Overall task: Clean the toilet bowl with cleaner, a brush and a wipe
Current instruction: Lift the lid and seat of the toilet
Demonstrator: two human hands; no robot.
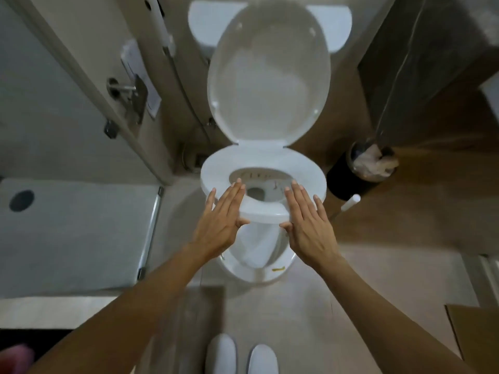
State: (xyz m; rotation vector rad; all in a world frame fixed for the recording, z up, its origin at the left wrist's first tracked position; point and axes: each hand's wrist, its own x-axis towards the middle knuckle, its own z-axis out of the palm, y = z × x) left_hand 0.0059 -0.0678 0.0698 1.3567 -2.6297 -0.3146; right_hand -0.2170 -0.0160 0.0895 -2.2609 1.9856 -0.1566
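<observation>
A white toilet stands straight ahead with its lid [270, 76] raised against the tank. The seat ring [305, 171] is down over the bowl [253, 193], where dark water and some brown marks show. My left hand [221, 222] lies flat, fingers apart, over the seat's front left edge. My right hand [307, 225] lies flat the same way over the front right edge. Neither hand holds anything. No cleaner bottle or wipe is in view.
A black bin [359, 174] lined with a crumpled white bag stands right of the toilet. A white handle [351, 202] pokes up beside it. A door with a metal latch [127, 90] is at the left, a grey mat [75, 233] below it. My white slippers [240, 357] are on the tiled floor.
</observation>
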